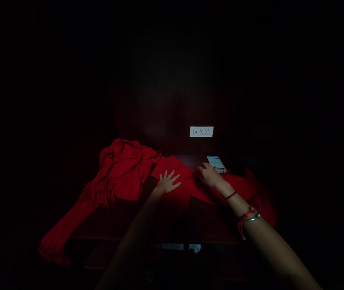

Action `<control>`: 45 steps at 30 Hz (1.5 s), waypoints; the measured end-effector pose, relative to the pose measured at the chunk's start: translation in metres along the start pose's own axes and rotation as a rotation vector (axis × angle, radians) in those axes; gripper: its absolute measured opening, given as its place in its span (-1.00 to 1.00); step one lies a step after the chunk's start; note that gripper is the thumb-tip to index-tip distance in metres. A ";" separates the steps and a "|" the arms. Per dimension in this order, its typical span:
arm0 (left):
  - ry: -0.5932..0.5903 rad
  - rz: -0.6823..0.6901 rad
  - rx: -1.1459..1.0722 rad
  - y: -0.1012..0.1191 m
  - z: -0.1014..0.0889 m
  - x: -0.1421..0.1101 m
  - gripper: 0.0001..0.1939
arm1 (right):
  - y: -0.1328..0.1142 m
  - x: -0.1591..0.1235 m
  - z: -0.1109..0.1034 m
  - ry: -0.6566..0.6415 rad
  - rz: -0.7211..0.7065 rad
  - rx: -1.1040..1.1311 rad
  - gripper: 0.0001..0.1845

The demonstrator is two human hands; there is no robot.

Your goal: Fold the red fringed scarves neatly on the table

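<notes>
My left hand (pixel 167 183) lies flat with spread fingers, a ring on one of them, on a red cloth (pixel 178 201) laid over a dark table. Over the same cloth, further right, my right hand (pixel 209 175) is bent at the fingers and slightly blurred; whether it grips any fabric cannot be made out. The cloth's right end (pixel 259 197) is smeared by motion. To the left sits a bunched red scarf (pixel 126 169) with fringes. A fringed red strip (pixel 65 229) hangs over the table's front edge; the frame does not show clearly which piece it belongs to.
A phone (pixel 217 164) with a lit screen lies just behind my right hand. On the dark wall at the back is a white socket plate (pixel 201 131). Pale objects (pixel 172 246) show below the table's front edge (pixel 214 242). Darkness hides the surroundings.
</notes>
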State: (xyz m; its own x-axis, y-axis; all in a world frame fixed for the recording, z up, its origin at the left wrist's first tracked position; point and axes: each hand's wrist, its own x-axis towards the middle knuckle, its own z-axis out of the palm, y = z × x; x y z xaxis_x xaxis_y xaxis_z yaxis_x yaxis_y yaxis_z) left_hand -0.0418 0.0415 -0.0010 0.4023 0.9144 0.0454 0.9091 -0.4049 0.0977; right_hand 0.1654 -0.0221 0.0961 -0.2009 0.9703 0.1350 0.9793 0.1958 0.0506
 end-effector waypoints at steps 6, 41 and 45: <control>0.022 -0.013 0.001 0.001 -0.004 -0.004 -0.34 | -0.015 0.028 0.078 -0.149 -0.023 0.157 -0.34; -0.284 0.384 -0.108 0.043 -0.030 -0.111 -0.29 | 0.003 -0.002 0.083 -0.244 -0.109 0.160 -0.31; -0.210 0.403 -0.076 0.073 -0.024 -0.107 -0.28 | 0.031 -0.004 0.083 -0.293 -0.107 0.162 -0.33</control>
State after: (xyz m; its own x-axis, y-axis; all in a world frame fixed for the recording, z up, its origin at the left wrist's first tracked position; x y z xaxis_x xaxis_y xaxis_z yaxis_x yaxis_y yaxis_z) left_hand -0.0208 -0.0862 0.0246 0.7425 0.6613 -0.1067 0.6683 -0.7201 0.1868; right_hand 0.1983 -0.0080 0.0151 -0.3109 0.9380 -0.1533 0.9486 0.2960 -0.1121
